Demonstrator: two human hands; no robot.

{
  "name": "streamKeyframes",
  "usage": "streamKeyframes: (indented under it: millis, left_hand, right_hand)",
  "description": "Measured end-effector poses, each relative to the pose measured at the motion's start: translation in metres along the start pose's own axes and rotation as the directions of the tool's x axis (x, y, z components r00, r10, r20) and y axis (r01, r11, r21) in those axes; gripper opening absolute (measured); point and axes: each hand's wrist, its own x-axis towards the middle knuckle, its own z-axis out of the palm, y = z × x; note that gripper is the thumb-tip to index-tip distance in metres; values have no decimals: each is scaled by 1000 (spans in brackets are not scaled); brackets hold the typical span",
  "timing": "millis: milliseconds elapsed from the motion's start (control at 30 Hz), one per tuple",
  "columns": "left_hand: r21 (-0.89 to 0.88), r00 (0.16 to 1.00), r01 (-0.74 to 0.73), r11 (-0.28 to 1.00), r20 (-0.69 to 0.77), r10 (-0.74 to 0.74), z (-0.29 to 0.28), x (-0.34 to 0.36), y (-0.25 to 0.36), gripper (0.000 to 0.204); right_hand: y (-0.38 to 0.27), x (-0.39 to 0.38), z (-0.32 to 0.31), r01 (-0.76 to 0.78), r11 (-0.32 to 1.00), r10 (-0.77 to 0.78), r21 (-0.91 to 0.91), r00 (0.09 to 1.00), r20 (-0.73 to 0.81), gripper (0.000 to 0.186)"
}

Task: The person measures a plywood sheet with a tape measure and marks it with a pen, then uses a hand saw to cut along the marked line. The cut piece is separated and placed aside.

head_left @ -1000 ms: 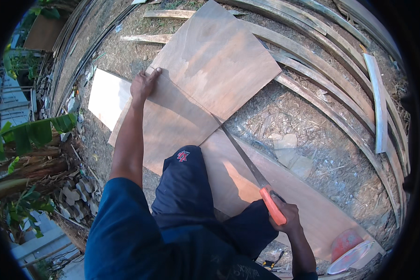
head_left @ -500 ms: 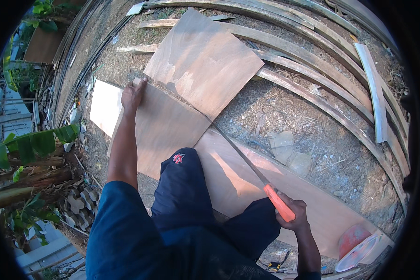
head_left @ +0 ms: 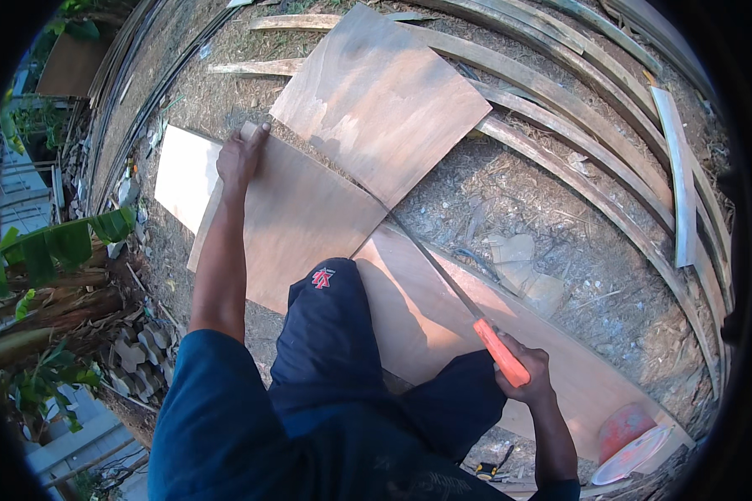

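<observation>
In my right hand [head_left: 528, 373] is a handsaw, its orange handle [head_left: 501, 352] gripped in closed fingers. The saw's long blade [head_left: 434, 262] slants up and left over the plywood, its far end in the narrow gap between two sheets. My left hand [head_left: 239, 160] is closed around a narrow wooden strip [head_left: 249, 130] at the left edge of the near plywood sheet [head_left: 305, 213], arm straight. Beyond the gap lies a squarish plywood sheet [head_left: 384, 108]. A longer plywood piece [head_left: 560, 359] runs under my knees toward the lower right.
Long wooden battens [head_left: 560, 138] cross the ground beyond the sheets. A pale board [head_left: 675, 175] lies across them at right. A red, round-sided container [head_left: 627, 430] and a tape measure [head_left: 486, 471] are at lower right. Banana leaves [head_left: 67, 246] and stacked paving blocks [head_left: 138, 359] are at left.
The saw has slid slightly forward along the gap, leaving a little less blade showing. The whole view has shifted slightly; my left hand keeps its hold at the sheet's edge.
</observation>
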Motion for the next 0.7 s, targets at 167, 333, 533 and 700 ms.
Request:
streamKeyframes:
  millis: [167, 333, 533, 700]
  left_hand:
    - [6, 999, -13, 1000, -30, 13, -4, -5, 4, 97]
    - [21, 997, -32, 999, -70, 33, -4, -7, 5, 106]
    - [-8, 998, -30, 1000, -60, 29, -4, -7, 4, 98]
    - [27, 983, -44, 999, -176, 48, -15, -18, 15, 91]
  right_hand:
    - [30, 118, 68, -52, 996, 51, 69, 998, 21, 67]
    - [28, 93, 57, 55, 994, -51, 95, 998, -47, 68]
    - [37, 20, 17, 168, 984, -171, -55, 984, -47, 72]
    - [52, 63, 35, -60, 990, 78, 130, 988, -132, 65]
